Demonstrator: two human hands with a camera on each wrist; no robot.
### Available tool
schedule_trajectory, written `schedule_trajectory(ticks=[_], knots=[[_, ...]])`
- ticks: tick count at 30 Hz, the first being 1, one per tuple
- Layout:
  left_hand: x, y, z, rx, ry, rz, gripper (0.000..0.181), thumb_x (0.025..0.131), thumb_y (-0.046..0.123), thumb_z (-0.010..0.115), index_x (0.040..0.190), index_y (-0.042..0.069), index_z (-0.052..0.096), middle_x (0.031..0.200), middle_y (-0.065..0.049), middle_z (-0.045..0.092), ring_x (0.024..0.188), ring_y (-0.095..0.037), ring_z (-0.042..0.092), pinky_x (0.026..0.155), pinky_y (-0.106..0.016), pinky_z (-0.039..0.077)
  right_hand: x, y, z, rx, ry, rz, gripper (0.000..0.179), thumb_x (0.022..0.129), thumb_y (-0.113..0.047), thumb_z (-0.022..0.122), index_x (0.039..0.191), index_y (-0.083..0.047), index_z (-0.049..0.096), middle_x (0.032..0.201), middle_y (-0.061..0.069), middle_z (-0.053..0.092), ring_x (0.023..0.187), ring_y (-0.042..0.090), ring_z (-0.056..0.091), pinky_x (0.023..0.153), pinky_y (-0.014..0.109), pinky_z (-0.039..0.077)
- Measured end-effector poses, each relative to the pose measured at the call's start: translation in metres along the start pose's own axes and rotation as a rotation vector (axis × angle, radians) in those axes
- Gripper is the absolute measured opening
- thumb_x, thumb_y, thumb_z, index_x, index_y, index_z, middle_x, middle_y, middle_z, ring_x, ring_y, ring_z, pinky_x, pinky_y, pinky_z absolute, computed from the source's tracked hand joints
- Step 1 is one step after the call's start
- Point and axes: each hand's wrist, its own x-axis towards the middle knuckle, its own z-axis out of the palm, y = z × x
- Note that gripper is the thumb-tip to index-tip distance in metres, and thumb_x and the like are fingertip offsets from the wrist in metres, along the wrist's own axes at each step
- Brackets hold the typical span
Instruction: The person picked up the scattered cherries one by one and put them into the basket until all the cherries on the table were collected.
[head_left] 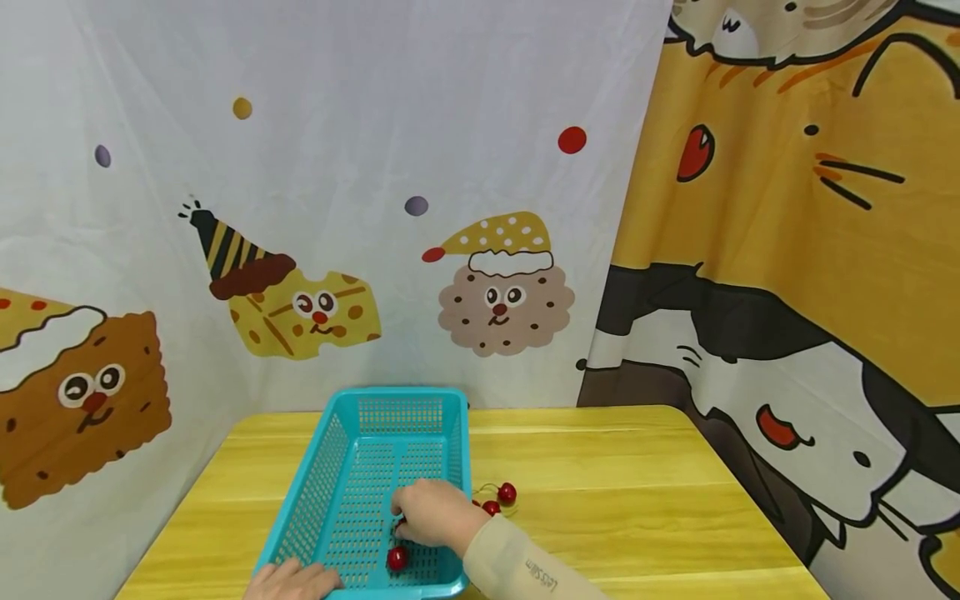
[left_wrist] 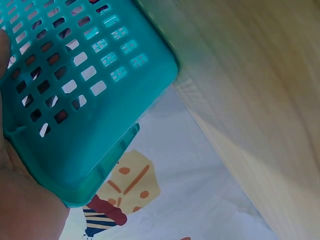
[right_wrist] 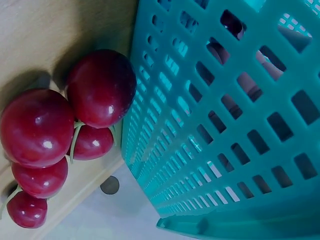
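Pinches one cherry (head_left: pixel 401 524) in right hand (head_left: pixel 435 511) inside basket (head_left: pixel 311 463), with second cherry (head_left: pixel 397 559) near those fingers and loose cherries (head_left: pixel 507 494) outside to their right, while gripping rim (head_left: pixel 390 593) with left hand (head_left: pixel 293 581), likely for steadiness.

Basket (head_left: pixel 397 414) is coloured turquoise, patterned with slot rows. Cherries (right_wrist: pixel 37 127) are coloured dark red, stems (right_wrist: pixel 74 142) pale green. Tabletop (head_left: pixel 615 483) is streaked yellow. Beige sleeve (head_left: pixel 517 558) is dark-lettered. Whitish backdrop (head_left: pixel 480 83) is dotted red, purple, yellow.
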Motion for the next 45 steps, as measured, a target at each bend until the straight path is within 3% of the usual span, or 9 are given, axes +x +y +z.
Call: schedule_trajectory(ticks=[3, 9, 16, 26, 34, 40, 45], knots=[[0.0000, 0.0000, -0.0001, -0.006, -0.016, -0.009, 0.033, 0.072, 0.057, 0.084, 0.067, 0.042, 0.054, 0.068, 0.034, 0.042, 0.067, 0.011, 0.030, 0.063, -0.020, 0.017, -0.0001, -0.0001, 0.0017, -0.020, 0.006, 0.002, 0.024, 0.096, -0.033, 0.080, 0.119, -0.027, 0.078, 0.109, -0.014, 0.078, 0.096, 0.001, 0.070, 0.089, 0.024, 0.058], [-0.0006, 0.0000, 0.0037, 0.007, 0.065, 0.015, 0.033, 0.070, 0.054, 0.082, 0.064, 0.042, 0.052, 0.066, 0.035, 0.039, 0.066, 0.012, 0.026, 0.062, -0.018, 0.015, -0.0004, -0.0007, 0.0032, -0.027, 0.006, 0.016, 0.025, 0.096, -0.034, 0.080, 0.120, -0.029, 0.078, 0.113, -0.015, 0.078, 0.101, 0.003, 0.070, 0.092, 0.026, 0.058], [-0.0008, -0.0008, 0.0044, 0.017, 0.054, 0.013, 0.032, 0.070, 0.057, 0.082, 0.066, 0.041, 0.054, 0.067, 0.035, 0.042, 0.067, 0.011, 0.028, 0.063, -0.019, 0.016, 0.0000, -0.0009, 0.0033, -0.031, 0.018, 0.014, 0.024, 0.096, -0.035, 0.081, 0.118, -0.028, 0.079, 0.111, -0.015, 0.078, 0.101, 0.003, 0.070, 0.092, 0.026, 0.058], [-0.0019, -0.0036, 0.0097, 0.028, 0.125, 0.044, 0.029, 0.072, 0.058, 0.078, 0.065, 0.040, 0.056, 0.066, 0.035, 0.043, 0.066, 0.012, 0.028, 0.063, -0.018, 0.015, 0.0008, -0.0001, 0.0034, -0.044, 0.033, 0.002, 0.023, 0.095, -0.035, 0.082, 0.116, -0.027, 0.079, 0.110, -0.016, 0.076, 0.098, 0.001, 0.068, 0.090, 0.025, 0.057], [-0.0019, -0.0022, 0.0079, 0.016, 0.101, 0.028, 0.031, 0.073, 0.058, 0.079, 0.065, 0.040, 0.055, 0.067, 0.035, 0.042, 0.066, 0.011, 0.028, 0.063, -0.019, 0.015, 0.0005, 0.0006, 0.0028, -0.045, 0.036, -0.001, 0.028, 0.094, -0.036, 0.082, 0.121, -0.027, 0.078, 0.122, -0.015, 0.075, 0.114, 0.004, 0.069, 0.098, 0.027, 0.057], [-0.0027, -0.0026, 0.0068, 0.003, 0.088, 0.032, 0.032, 0.073, 0.059, 0.079, 0.067, 0.041, 0.054, 0.068, 0.036, 0.042, 0.067, 0.011, 0.029, 0.063, -0.019, 0.017, 0.0007, 0.0007, 0.0024, -0.048, 0.040, -0.009, 0.027, 0.095, -0.035, 0.081, 0.120, -0.027, 0.078, 0.119, -0.015, 0.075, 0.108, 0.002, 0.069, 0.094, 0.025, 0.058], [-0.0021, -0.0028, 0.0059, 0.002, 0.092, 0.035, 0.031, 0.073, 0.058, 0.079, 0.067, 0.042, 0.053, 0.069, 0.036, 0.042, 0.068, 0.012, 0.029, 0.063, -0.019, 0.016, -0.0015, 0.0022, -0.0009, 0.021, 0.123, -0.077, 0.020, 0.100, -0.032, 0.075, 0.119, -0.026, 0.078, 0.119, -0.015, 0.076, 0.110, 0.001, 0.069, 0.094, 0.024, 0.058]])
